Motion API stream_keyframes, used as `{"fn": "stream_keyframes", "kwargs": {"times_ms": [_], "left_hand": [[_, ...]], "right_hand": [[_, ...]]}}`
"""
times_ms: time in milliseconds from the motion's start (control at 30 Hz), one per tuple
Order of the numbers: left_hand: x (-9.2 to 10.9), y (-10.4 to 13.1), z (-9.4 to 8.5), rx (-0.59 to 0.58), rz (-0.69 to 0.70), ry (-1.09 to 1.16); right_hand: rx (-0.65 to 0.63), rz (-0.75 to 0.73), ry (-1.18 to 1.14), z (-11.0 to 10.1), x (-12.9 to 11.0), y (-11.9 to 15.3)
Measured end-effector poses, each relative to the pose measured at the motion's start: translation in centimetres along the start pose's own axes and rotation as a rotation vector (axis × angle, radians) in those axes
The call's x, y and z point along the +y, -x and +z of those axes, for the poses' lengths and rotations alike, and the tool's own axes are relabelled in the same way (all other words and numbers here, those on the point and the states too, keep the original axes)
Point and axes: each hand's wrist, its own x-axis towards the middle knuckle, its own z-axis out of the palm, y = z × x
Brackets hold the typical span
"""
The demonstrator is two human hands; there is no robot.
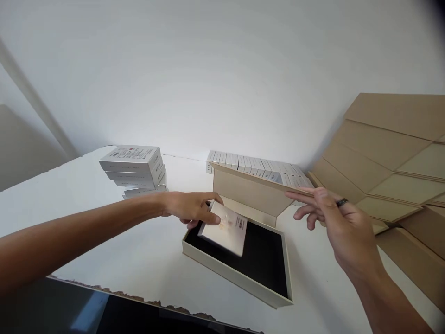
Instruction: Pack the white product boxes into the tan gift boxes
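A cream gift box [236, 278] with a black lining [266, 260] stands on the white table, its hinged lid [246, 188] raised at the back. My left hand [200, 211] grips a small white printed box [225, 229] by its far left end, tilted over the left part of the black lining. My right hand [333, 218] pinches the right corner of the raised lid between thumb and fingers; a dark ring [342, 202] is on one finger.
Stacked white boxes [130, 160] stand at the back left. Behind the lid runs a row of similar white boxes [257, 164]. Tan cartons or box covers [392, 157] are piled at the right. The table's near edge [139, 299] is chipped.
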Motion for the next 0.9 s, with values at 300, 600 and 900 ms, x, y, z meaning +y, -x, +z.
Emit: {"fn": "stream_keyframes", "kwargs": {"times_ms": [300, 600, 900], "left_hand": [[2.5, 3.0, 0.2, 0.389, 0.048, -0.704], [0.9, 0.8, 3.9, 0.094, 0.155, -1.261], [1.4, -1.3, 4.8, -0.060, 0.236, -1.207]], "right_hand": [[0.025, 0.062, 0.059, 0.9, 0.9, 0.5], [0.033, 0.073, 0.144, 0.8, 1.5, 0.8], [0.020, 0.015, 0.141, 1.0, 2.2, 0.5]]}}
